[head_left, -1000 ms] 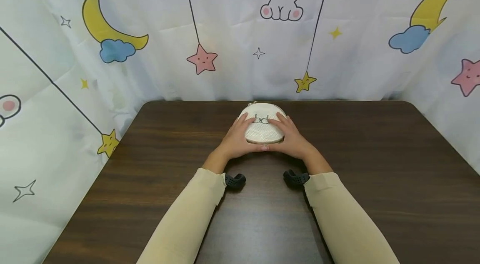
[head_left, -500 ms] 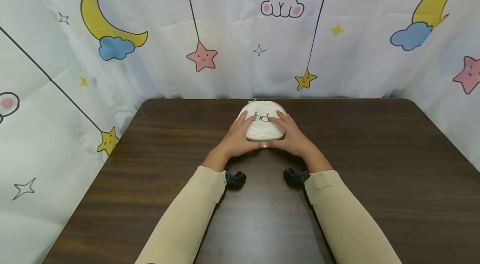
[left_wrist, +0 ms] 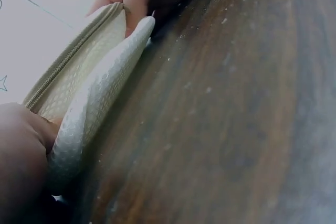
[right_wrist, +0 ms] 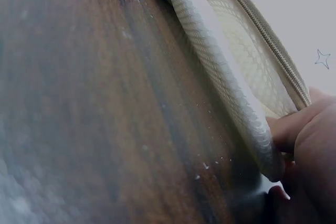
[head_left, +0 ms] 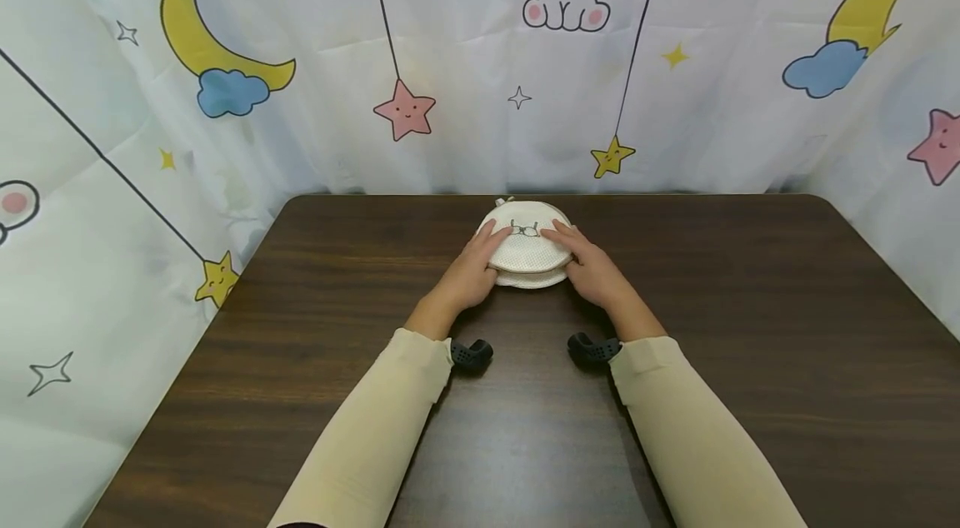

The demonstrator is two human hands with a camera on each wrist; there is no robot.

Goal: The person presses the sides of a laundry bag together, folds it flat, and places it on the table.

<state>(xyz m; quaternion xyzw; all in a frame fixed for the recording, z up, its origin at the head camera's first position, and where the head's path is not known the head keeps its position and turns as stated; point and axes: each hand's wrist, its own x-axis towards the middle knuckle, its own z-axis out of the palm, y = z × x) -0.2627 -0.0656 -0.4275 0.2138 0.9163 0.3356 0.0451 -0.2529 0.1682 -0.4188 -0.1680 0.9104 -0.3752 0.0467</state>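
Note:
A white mesh zip pouch [head_left: 528, 255] lies near the table's far edge, a small pair of glasses drawn on its top. Its near side gapes, so a lower lip shows under the top panel. My left hand [head_left: 467, 268] holds its left side, fingers over the top and thumb at the gap. On the right side my right hand [head_left: 597, 270] grips it likewise. In the left wrist view the zip [left_wrist: 68, 59] runs along the upper edge, apart from the padded lower lip [left_wrist: 107, 93]. The right wrist view shows a thumb [right_wrist: 289, 128] inside the gap. What the pouch contains is hidden.
The dark wooden table [head_left: 300, 361] extends around the pouch and towards me. Behind it hangs a white curtain [head_left: 465, 37] printed with moons, stars and a rabbit. Each wrist wears a black band [head_left: 471, 356] beside a beige sleeve [head_left: 367, 436].
My thumbs have moved from the middle of the pouch's near edge outwards to its sides. That edge has parted, and the lower lip now shows. The head view has tilted slightly.

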